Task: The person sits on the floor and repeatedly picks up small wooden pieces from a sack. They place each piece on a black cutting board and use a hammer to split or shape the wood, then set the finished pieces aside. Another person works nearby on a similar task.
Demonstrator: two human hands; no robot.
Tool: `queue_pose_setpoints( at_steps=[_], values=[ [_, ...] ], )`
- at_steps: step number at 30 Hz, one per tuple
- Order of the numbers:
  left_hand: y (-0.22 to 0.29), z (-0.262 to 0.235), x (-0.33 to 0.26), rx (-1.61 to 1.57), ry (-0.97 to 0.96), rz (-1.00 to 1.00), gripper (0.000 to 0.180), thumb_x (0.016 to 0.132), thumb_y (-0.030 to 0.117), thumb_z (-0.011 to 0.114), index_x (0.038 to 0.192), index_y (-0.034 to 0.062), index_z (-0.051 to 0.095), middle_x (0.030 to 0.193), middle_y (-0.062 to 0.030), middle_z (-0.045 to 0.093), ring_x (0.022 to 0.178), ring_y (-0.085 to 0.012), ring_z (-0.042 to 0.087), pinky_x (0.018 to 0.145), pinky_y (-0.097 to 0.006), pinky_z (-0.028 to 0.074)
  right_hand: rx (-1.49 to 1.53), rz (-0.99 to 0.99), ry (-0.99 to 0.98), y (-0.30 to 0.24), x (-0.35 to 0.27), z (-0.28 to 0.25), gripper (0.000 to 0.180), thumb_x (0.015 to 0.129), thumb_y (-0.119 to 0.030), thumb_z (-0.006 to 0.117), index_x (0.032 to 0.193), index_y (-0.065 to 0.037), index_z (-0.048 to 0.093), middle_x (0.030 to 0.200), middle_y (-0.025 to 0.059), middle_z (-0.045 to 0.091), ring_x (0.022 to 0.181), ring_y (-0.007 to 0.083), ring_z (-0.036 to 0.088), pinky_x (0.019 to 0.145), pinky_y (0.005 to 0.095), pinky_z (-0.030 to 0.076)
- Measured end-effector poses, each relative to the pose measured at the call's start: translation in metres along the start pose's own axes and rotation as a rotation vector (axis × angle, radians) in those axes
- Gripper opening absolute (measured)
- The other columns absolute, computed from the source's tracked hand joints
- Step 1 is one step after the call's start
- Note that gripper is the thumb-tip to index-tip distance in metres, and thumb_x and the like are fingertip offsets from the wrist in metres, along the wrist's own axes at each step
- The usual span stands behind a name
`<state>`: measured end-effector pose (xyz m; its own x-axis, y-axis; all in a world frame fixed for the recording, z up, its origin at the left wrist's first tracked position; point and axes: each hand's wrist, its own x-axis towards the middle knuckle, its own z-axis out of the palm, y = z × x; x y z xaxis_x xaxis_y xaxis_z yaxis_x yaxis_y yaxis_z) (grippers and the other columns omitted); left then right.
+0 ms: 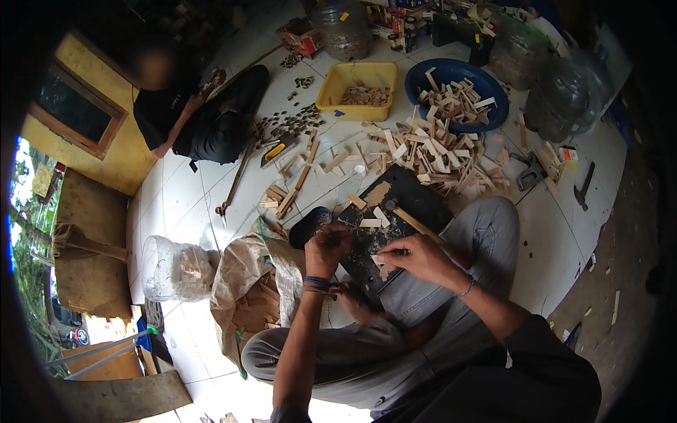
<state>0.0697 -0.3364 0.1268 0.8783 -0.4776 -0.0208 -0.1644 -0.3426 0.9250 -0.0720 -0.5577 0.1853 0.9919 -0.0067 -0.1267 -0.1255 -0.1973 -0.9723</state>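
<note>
I sit cross-legged on the white tiled floor with a dark work board (405, 201) resting at my knee. My left hand (326, 248) is raised over the board's near left edge, fingers pinched on something small that I cannot make out. My right hand (421, 259) lies over the board's near end, fingers closed on a small pale wood piece. A few short wood blocks (372, 218) and a long wooden stick (416, 224) lie on the board. A dark round lid or dish (307, 224) sits just left of the board.
A heap of small wood offcuts (430, 151) spreads beyond the board, next to a blue basin (456, 95) and a yellow tub (356, 90). Another person in black (201, 116) sits at the far left. Sacks (247, 282) lie by my left knee. Big plastic jugs (557, 95) stand at right.
</note>
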Motion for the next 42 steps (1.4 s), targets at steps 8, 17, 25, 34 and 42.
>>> queue_pose_setpoints(
  at_steps=[8,17,25,34,42],
  values=[
    [0.002,-0.003,-0.012,-0.553,-0.055,-0.087,0.048,0.093,-0.004,0.072,0.140,-0.0016,0.060,0.125,-0.0104,0.071,0.112,-0.0232,0.071,0.100,-0.035,0.057,-0.015,0.008,0.003,0.003,0.001,0.000,0.030,0.096,-0.025,0.076,0.109,0.002,0.078,0.087,0.0124,0.079,0.076,0.0126,0.074,0.071,0.0274,0.055],
    [0.037,0.005,-0.050,-0.845,-0.034,-0.166,0.043,0.096,-0.003,0.070,0.138,-0.0040,0.059,0.123,-0.0142,0.071,0.115,-0.0263,0.071,0.103,-0.037,0.056,-0.034,0.071,-0.004,0.004,0.003,0.000,0.032,0.098,-0.029,0.075,0.109,0.000,0.079,0.080,0.0087,0.077,0.073,0.0101,0.073,0.069,0.0264,0.055],
    [0.046,0.015,-0.065,-0.876,-0.024,-0.189,0.037,0.097,-0.002,0.071,0.132,-0.0028,0.061,0.121,-0.0137,0.072,0.114,-0.0235,0.072,0.102,-0.036,0.058,0.001,0.114,-0.018,0.001,0.003,-0.002,0.029,0.097,-0.023,0.077,0.115,-0.001,0.072,0.085,0.0037,0.075,0.077,0.0074,0.068,0.070,0.0241,0.051],
    [0.044,0.022,-0.066,-0.700,-0.064,-0.049,0.022,0.099,0.004,0.072,0.119,-0.0011,0.069,0.109,-0.0052,0.075,0.105,-0.0111,0.069,0.094,-0.027,0.055,0.015,0.138,-0.018,-0.009,0.004,-0.001,0.018,0.098,-0.013,0.076,0.105,0.000,0.067,0.086,0.0025,0.072,0.077,0.0069,0.066,0.071,0.0224,0.051],
    [0.058,0.026,-0.068,-0.381,0.007,0.033,0.014,0.099,0.007,0.073,0.111,0.0009,0.073,0.103,-0.0032,0.076,0.097,-0.0097,0.068,0.090,-0.026,0.053,0.043,0.153,-0.017,-0.008,0.003,0.000,0.019,0.100,-0.018,0.074,0.103,-0.002,0.066,0.086,0.0016,0.071,0.078,0.0067,0.066,0.071,0.0227,0.049]
  ],
)
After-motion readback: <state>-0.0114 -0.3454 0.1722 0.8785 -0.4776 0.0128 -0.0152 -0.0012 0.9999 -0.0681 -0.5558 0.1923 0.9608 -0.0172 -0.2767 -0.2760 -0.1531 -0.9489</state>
